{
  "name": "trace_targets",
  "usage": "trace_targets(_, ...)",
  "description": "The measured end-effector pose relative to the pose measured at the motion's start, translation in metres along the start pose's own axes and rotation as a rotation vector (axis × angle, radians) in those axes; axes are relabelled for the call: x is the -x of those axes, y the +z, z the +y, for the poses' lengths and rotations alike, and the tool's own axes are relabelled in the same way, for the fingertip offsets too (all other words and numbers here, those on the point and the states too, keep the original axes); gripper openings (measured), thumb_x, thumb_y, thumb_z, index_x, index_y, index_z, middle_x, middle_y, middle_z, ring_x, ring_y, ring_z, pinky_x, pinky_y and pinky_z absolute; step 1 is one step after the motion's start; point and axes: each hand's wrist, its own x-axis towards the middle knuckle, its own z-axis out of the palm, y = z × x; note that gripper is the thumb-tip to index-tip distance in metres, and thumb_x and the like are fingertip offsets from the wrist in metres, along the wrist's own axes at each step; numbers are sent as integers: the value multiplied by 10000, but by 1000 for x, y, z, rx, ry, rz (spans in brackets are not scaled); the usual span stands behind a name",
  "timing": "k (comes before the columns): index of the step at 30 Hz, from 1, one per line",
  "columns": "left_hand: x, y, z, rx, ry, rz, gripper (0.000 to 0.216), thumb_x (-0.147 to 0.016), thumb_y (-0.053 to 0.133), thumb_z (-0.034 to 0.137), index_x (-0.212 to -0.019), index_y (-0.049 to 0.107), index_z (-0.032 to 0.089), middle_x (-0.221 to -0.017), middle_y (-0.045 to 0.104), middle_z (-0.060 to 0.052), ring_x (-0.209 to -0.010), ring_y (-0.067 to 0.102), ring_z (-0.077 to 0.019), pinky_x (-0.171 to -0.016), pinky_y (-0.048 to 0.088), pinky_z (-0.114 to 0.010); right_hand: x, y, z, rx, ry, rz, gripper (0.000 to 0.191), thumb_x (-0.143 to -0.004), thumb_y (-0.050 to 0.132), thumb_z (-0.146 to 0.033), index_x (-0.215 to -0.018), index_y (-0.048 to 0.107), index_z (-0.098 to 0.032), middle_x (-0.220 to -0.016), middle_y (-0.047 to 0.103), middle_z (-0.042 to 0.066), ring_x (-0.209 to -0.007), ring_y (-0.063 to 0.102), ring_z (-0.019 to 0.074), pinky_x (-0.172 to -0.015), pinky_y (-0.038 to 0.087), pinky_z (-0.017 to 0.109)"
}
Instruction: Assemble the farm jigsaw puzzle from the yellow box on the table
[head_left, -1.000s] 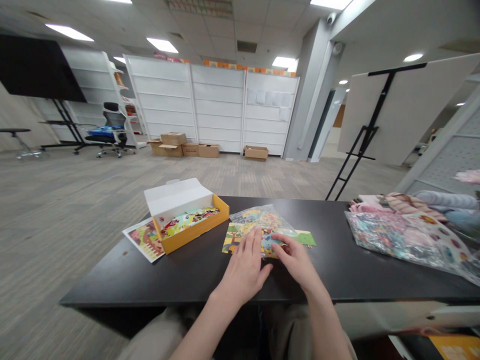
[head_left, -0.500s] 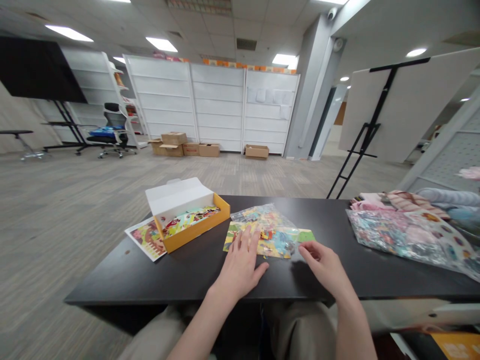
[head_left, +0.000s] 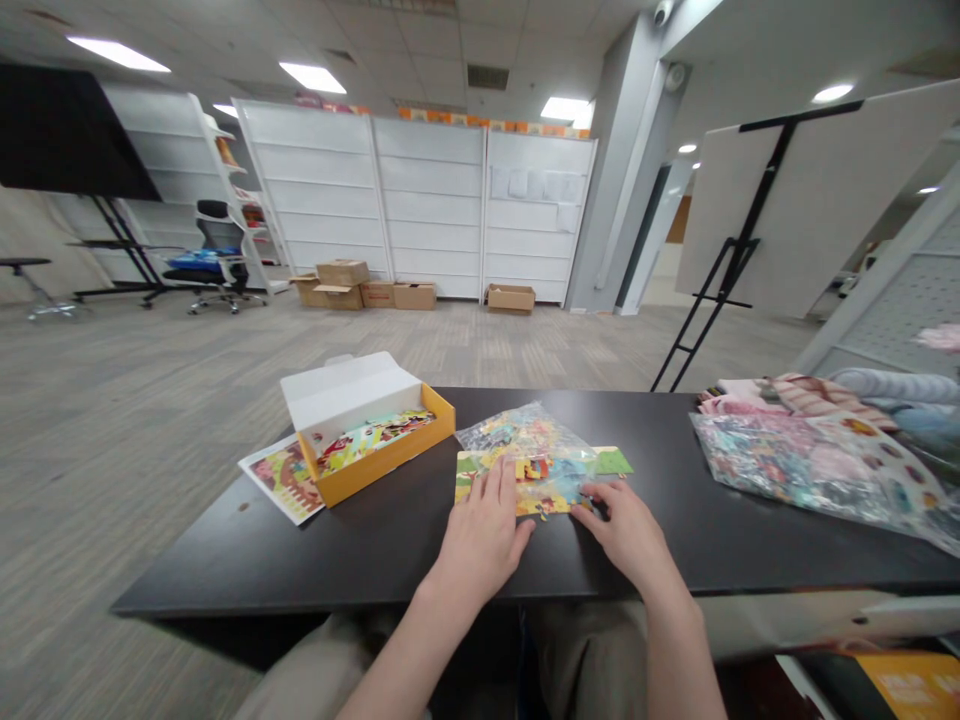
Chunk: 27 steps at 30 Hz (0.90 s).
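My left hand (head_left: pixel 484 530) lies flat with its fingers stretched over the lower left part of a brightly coloured picture (head_left: pixel 555 500) on the black table. The picture's lower edge looks uneven, like jigsaw pieces. A clear plastic bag (head_left: pixel 517 425) with colourful contents covers its upper part. At the picture's right edge my right hand (head_left: pixel 626 530) has its thumb and bent fingers close together; what is between them, if anything, is too small to make out. A green picture piece (head_left: pixel 613 461) shows just above that hand.
An open yellow box (head_left: pixel 390 462) with colourful pieces stands left, partly over a printed sheet (head_left: pixel 281 480). A plastic bag (head_left: pixel 787 470) and folded fabrics (head_left: pixel 832 395) lie right on the table (head_left: pixel 337 565). An easel (head_left: pixel 739 240) stands behind.
My right hand has moved left and down to the picture's right edge. The left hand stays on the picture. The view has shifted slightly.
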Motion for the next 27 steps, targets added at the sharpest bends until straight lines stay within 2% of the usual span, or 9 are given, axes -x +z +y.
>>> trace_targets(3, -4, -1, -3, 10, -11, 26, 693, -969, 488, 367, -1562, 228, 119, -1546, 431, -204, -1334, 506, -340, -962, 540, -427, -3, 1, -1, -12, 21, -13, 202, -833, 663, -357, -929, 739, -197, -953, 681, 79, -837, 650, 235, -746, 452, 336)
trace_targets(7, -7, -1, -5, 24, -15, 61, 679, -973, 487, 330, -1569, 211, 157, -1559, 418, -190, -1367, 485, -318, -1003, 518, -415, -4, 2, 2, -46, 25, -12, 172, -824, 664, -348, -902, 705, -200, -950, 683, 73, -840, 642, 233, -753, 451, 336)
trace_targets(11, -7, 0, -3, 71, 11, 69, 727, -972, 499, 377, -1583, 168, 163, -1585, 381, -186, -1377, 470, -324, -1037, 494, -445, -2, 4, 5, -69, -24, 5, 152, -829, 641, -361, -866, 680, -219, -961, 668, 66, -840, 632, 232, -757, 455, 343)
trace_targets(19, -14, 5, 0, 79, 25, 61, 729, -961, 541, 389, -1565, 234, 120, -1592, 377, -183, -1387, 447, -325, -1107, 438, -462, -1, 3, 3, -108, -22, 67, 187, -792, 649, -385, -886, 690, -228, -975, 672, 68, -735, 601, 206, -724, 474, 343)
trace_targets(21, -17, 4, 1, 60, 41, 53, 691, -958, 557, 381, -1548, 294, 135, -1582, 400, -166, -1373, 459, -327, -1095, 453, -471, -2, 2, 4, -95, 8, 89, 245, -752, 690, -402, -901, 711, -209, -962, 677, 79, -698, 595, 202, -711, 479, 343)
trace_targets(23, -21, 1, 2, 31, 64, 38, 574, -957, 565, 346, -1487, 417, 180, -1571, 426, -135, -1346, 481, -329, -1059, 487, -481, -3, 0, 4, -74, 31, 101, 277, -720, 718, -403, -897, 730, -190, -940, 680, 89, -674, 593, 200, -697, 479, 343)
trace_targets(27, -32, -1, -2, -3, 88, -18, 307, -956, 533, 216, -1245, 635, 205, -1454, 549, -120, -1265, 541, -315, -938, 571, -462, -6, -3, 3, -35, 20, 51, 210, -739, 709, -381, -813, 743, -187, -822, 677, 76, -671, 599, 210, -689, 463, 341)
